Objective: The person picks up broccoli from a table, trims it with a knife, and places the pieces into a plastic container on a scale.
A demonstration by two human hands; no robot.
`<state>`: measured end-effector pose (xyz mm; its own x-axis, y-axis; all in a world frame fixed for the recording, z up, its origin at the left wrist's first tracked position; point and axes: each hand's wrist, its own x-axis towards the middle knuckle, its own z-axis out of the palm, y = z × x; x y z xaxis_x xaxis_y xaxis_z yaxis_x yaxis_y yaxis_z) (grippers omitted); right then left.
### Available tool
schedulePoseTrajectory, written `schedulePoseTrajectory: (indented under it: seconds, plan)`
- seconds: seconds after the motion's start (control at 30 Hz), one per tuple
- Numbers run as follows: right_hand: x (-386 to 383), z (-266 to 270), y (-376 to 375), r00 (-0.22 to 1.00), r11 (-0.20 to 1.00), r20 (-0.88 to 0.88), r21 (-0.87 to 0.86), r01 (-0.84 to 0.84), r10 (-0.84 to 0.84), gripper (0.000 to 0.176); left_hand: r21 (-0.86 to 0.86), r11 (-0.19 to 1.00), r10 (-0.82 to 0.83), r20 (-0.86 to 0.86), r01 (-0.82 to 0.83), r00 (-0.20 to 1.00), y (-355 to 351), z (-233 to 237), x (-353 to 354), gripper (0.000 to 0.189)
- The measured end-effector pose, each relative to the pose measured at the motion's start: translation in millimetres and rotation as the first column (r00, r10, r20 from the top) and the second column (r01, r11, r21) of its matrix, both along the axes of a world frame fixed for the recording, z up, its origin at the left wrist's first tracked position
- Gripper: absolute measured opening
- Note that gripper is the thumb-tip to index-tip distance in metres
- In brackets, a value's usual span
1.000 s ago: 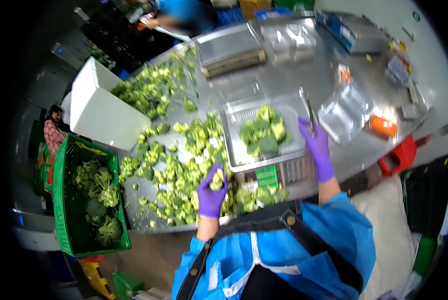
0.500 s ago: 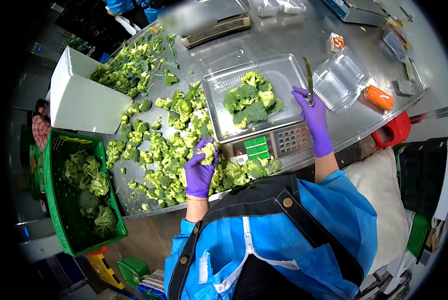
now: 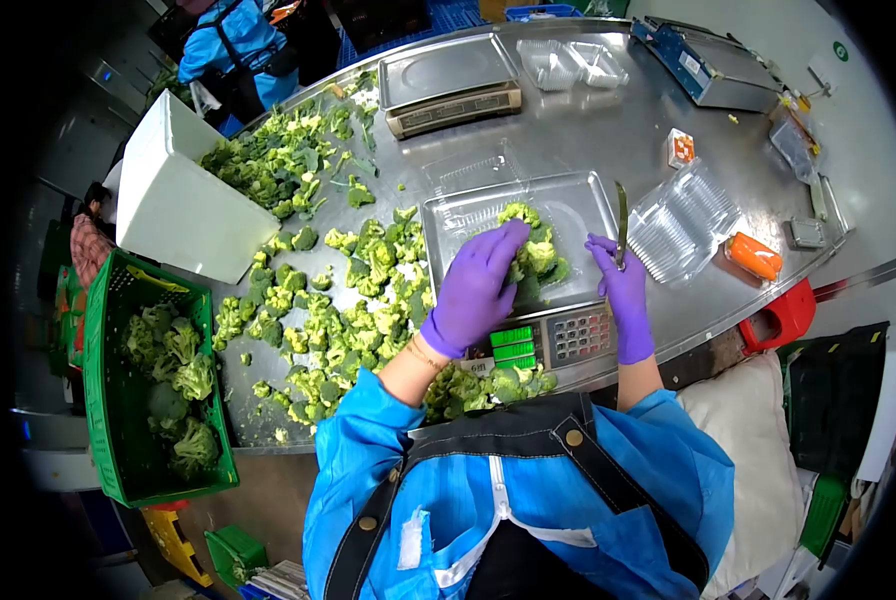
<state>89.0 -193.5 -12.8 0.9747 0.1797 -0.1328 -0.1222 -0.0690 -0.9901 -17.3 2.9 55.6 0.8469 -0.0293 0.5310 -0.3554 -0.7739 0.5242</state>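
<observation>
My left hand (image 3: 476,283), in a purple glove, reaches over the scale's metal tray (image 3: 588,200). Its fingers curl down at the broccoli (image 3: 540,254) and hide part of it; whether it grips a floret is hidden. My right hand (image 3: 623,290), gloved too, holds a knife (image 3: 622,225) upright at the tray's right edge. Below the tray are the scale's keypad (image 3: 579,335) and a lit green display (image 3: 513,347). Loose florets (image 3: 318,330) are spread over the steel table left of the tray.
A white foam box (image 3: 183,200) lies tipped at the left, above a green crate (image 3: 158,390) of broccoli. Clear plastic containers (image 3: 683,220), an orange packet (image 3: 753,257) and a small box (image 3: 680,148) lie right. Another scale (image 3: 448,75) stands behind. A co-worker (image 3: 236,55) is at the far side.
My left hand has moved from above the loose florets, where it held one, up and right over the tray. My right hand still holds the knife. The view has shifted slightly.
</observation>
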Motion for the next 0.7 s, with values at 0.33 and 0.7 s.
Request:
schedulePoseTrajectory:
  seconds: [0.33, 0.7]
  plan:
    - [5, -15, -5, 1.0, 1.0, -0.008, 0.019, 0.004, -0.004, 0.025, 0.408, 0.91, -0.01, -0.149, 0.07, 0.989, -17, -15, 84, 0.035]
    - [7, -8, 0, 0.987, 0.986, 0.004, 0.045, -0.162, 0.162, 0.037, -0.161, 0.982, -0.138, -0.248, 0.1, 0.959, 45, -21, 72, 0.057]
